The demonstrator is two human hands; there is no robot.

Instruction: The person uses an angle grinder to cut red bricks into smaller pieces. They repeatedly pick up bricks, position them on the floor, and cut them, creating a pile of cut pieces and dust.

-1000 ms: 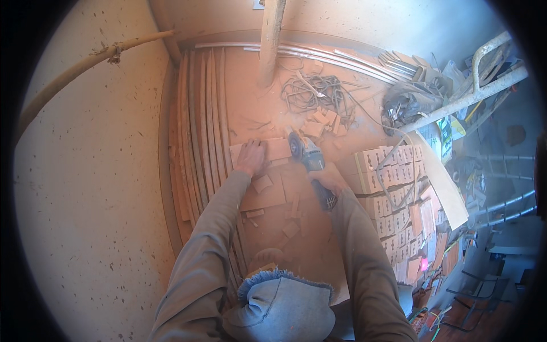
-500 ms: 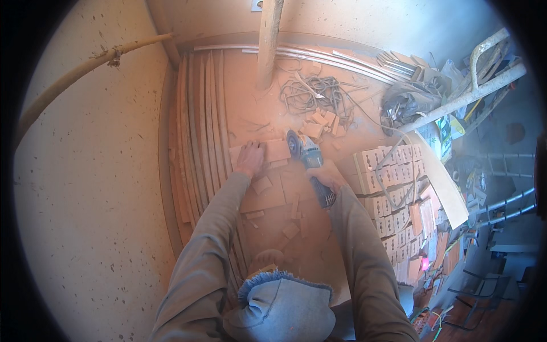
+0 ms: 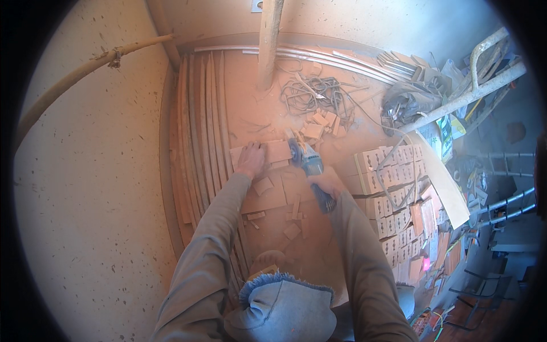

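My left hand (image 3: 250, 159) rests on a flat reddish-brown tile (image 3: 277, 151), its fingers closed together over the tile's left part. The tile lies across other pieces on the dusty floor. My right hand (image 3: 328, 182) is wrapped round the body of an angle grinder (image 3: 311, 162), blue-grey with a dark rear end. The grinder's disc (image 3: 295, 151) is at the right end of the tile; whether it touches the edge is hard to make out through the dust.
Long strips (image 3: 209, 125) lie along the left wall. Beyond the grinder are broken offcuts (image 3: 320, 122) and a tangled cable (image 3: 312, 94). Stacked notched tiles (image 3: 393, 171) stand on the right. A pole (image 3: 268, 45) rises ahead, and a metal frame (image 3: 461, 100) crosses the upper right.
The grinder has shifted slightly toward me, its disc now lower along the tile's right end. My left hand stays in place on the tile.
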